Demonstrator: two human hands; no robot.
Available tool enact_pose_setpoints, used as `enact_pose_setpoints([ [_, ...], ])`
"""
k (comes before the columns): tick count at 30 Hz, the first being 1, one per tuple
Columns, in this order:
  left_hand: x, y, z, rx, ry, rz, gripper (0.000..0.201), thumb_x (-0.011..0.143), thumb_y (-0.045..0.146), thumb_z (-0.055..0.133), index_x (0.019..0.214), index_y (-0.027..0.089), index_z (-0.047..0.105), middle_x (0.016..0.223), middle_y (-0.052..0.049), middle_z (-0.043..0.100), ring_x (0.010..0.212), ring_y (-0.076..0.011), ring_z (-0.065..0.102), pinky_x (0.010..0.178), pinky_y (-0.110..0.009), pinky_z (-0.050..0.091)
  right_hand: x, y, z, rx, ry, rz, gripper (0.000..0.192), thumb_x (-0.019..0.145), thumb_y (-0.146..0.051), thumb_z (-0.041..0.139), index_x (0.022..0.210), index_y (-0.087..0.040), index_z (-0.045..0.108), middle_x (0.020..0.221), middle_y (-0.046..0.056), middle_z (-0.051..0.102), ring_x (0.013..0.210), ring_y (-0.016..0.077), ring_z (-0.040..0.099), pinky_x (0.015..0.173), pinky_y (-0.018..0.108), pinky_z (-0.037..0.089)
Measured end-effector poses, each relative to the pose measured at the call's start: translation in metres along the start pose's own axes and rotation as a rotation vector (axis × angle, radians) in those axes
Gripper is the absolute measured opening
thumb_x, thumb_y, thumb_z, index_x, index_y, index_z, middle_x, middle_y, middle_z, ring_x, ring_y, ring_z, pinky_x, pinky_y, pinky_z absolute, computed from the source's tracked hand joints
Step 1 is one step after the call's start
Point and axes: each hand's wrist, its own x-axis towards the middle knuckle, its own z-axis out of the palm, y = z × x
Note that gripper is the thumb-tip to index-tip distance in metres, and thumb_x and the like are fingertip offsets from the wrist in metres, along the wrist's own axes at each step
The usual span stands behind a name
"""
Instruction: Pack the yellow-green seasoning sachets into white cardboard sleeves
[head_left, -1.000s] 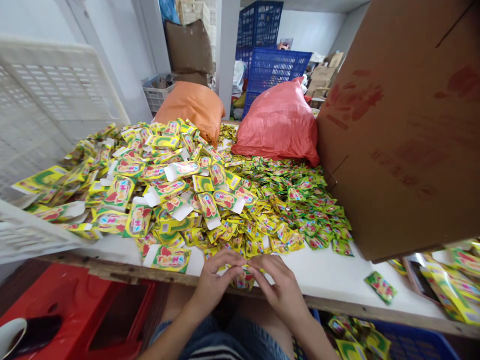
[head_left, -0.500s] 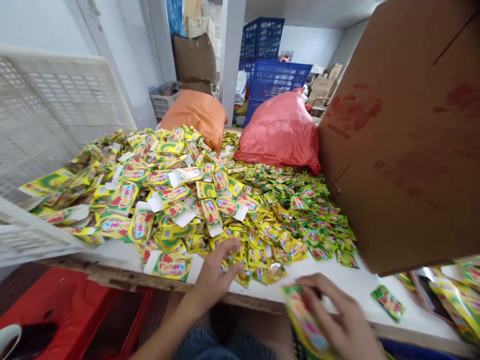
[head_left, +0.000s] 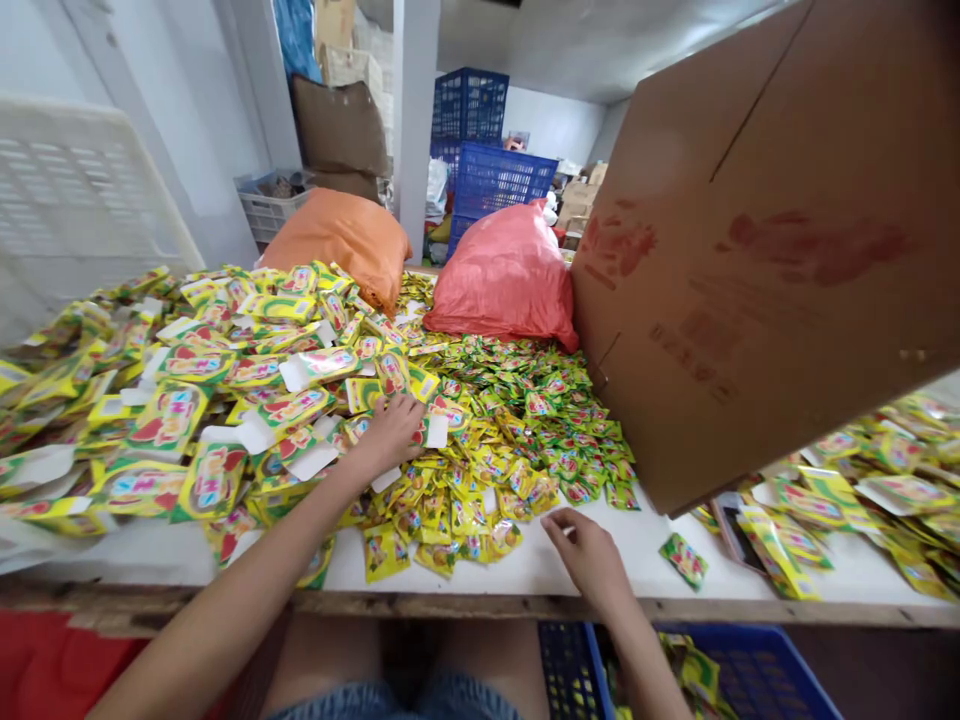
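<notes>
My left hand reaches into a heap of small yellow-green cartons with fruit pictures. Its fingers are bent round a carton with a white open flap; the fingertips are partly hidden. My right hand hovers over the white tabletop near the front edge, fingers loosely bent and apart, with nothing visible in it. Yellow sachets lie between the hands, nearest the right fingertips. Behind them spreads a pile of green sachets. One single green sachet lies to the right of my right hand.
A large cardboard box leans at the right, with a phone and more cartons beside it. An orange sack and a red sack stand behind. A blue basket holding packs sits below the table edge.
My left hand has moved forward from the yellow sachets into the cartons. The carton in my right hand is gone from it, and that hand is back over the tabletop. The view has shifted right.
</notes>
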Motion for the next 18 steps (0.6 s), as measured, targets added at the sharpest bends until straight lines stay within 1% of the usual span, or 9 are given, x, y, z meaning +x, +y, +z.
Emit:
enact_pose_setpoints([
  [2, -0.003, 0.006, -0.009, -0.089, 0.061, -0.031, 0.047, 0.068, 0.034, 0.066, 0.106, 0.014, 0.047, 0.106, -0.012, 0.056, 0.104, -0.0281, 0.048, 0.092, -0.043, 0.033, 0.024, -0.006, 0.012, -0.066, 0.096, -0.011, 0.021, 0.084, -0.033, 0.047, 0.081, -0.019, 0.061, 0.08, 0.005, 0.067, 0.067, 0.0194, 0.062, 0.062, 0.03, 0.045],
  [5, -0.015, 0.026, -0.02, -0.418, 0.191, -0.162, 0.058, 0.069, 0.046, 0.064, 0.112, 0.016, 0.04, 0.106, -0.009, 0.057, 0.097, -0.0236, 0.055, 0.084, -0.034, 0.042, 0.054, -0.015, 0.027, -0.127, 0.125, -0.008, 0.025, 0.079, -0.031, 0.055, 0.099, -0.016, 0.059, 0.094, 0.011, 0.065, 0.093, 0.0262, 0.057, 0.077, 0.036, 0.04],
  [7, -0.029, 0.041, -0.023, -0.593, 0.231, -0.28, 0.063, 0.066, 0.048, 0.065, 0.114, 0.018, 0.039, 0.105, -0.007, 0.059, 0.093, -0.0227, 0.058, 0.078, -0.031, 0.046, 0.065, -0.021, 0.035, -0.168, 0.114, 0.025, 0.032, 0.074, -0.029, 0.062, 0.102, -0.014, 0.058, 0.094, 0.013, 0.064, 0.095, 0.0285, 0.055, 0.078, 0.036, 0.037],
  [10, -0.051, 0.054, -0.023, -0.736, 0.174, -0.438, 0.059, 0.063, 0.05, 0.066, 0.109, 0.017, 0.049, 0.092, -0.005, 0.067, 0.081, -0.0232, 0.062, 0.066, -0.029, 0.049, 0.065, -0.019, 0.037, -0.214, 0.061, 0.073, 0.018, 0.073, -0.03, 0.063, 0.087, -0.017, 0.06, 0.087, 0.01, 0.065, 0.09, 0.0256, 0.055, 0.076, 0.033, 0.036],
  [11, -0.058, 0.056, -0.023, -0.778, 0.152, -0.478, 0.057, 0.062, 0.05, 0.067, 0.106, 0.017, 0.053, 0.088, -0.004, 0.068, 0.078, -0.0235, 0.063, 0.064, -0.028, 0.05, 0.06, -0.012, 0.032, -0.225, 0.036, 0.085, 0.014, 0.075, -0.032, 0.06, 0.081, -0.019, 0.06, 0.085, 0.008, 0.065, 0.088, 0.0235, 0.055, 0.074, 0.031, 0.036],
  [13, -0.069, 0.056, -0.02, -0.862, 0.124, -0.561, 0.057, 0.058, 0.049, 0.07, 0.103, 0.016, 0.057, 0.084, -0.004, 0.07, 0.074, -0.0241, 0.064, 0.061, -0.028, 0.05, 0.047, 0.011, 0.009, -0.249, -0.009, 0.122, 0.018, 0.08, -0.035, 0.053, 0.073, -0.019, 0.059, 0.081, 0.005, 0.064, 0.084, 0.0207, 0.055, 0.072, 0.029, 0.035],
  [14, -0.073, 0.056, -0.018, -0.908, 0.11, -0.603, 0.057, 0.057, 0.048, 0.071, 0.102, 0.015, 0.058, 0.082, -0.004, 0.071, 0.073, -0.0245, 0.065, 0.06, -0.029, 0.051, 0.038, 0.028, -0.008, -0.266, -0.028, 0.15, 0.021, 0.082, -0.035, 0.05, 0.071, -0.019, 0.059, 0.08, 0.005, 0.063, 0.083, 0.0203, 0.054, 0.071, 0.029, 0.035],
  [16, -0.079, 0.056, -0.013, -1.031, 0.079, -0.657, 0.055, 0.057, 0.047, 0.072, 0.099, 0.014, 0.06, 0.083, -0.006, 0.072, 0.076, -0.0258, 0.066, 0.063, -0.03, 0.052, 0.022, 0.069, -0.045, -0.316, -0.051, 0.226, 0.021, 0.081, -0.031, 0.048, 0.071, -0.017, 0.06, 0.088, 0.008, 0.062, 0.089, 0.023, 0.053, 0.072, 0.031, 0.035],
  [18, -0.08, 0.06, -0.006, -1.181, 0.03, -0.635, 0.048, 0.062, 0.046, 0.069, 0.095, 0.012, 0.062, 0.087, -0.009, 0.072, 0.085, -0.0271, 0.065, 0.074, -0.034, 0.052, 0.01, 0.111, -0.076, -0.365, -0.068, 0.312, 0.013, 0.074, -0.025, 0.053, 0.068, -0.016, 0.061, 0.091, 0.011, 0.062, 0.092, 0.0267, 0.052, 0.072, 0.033, 0.035],
])
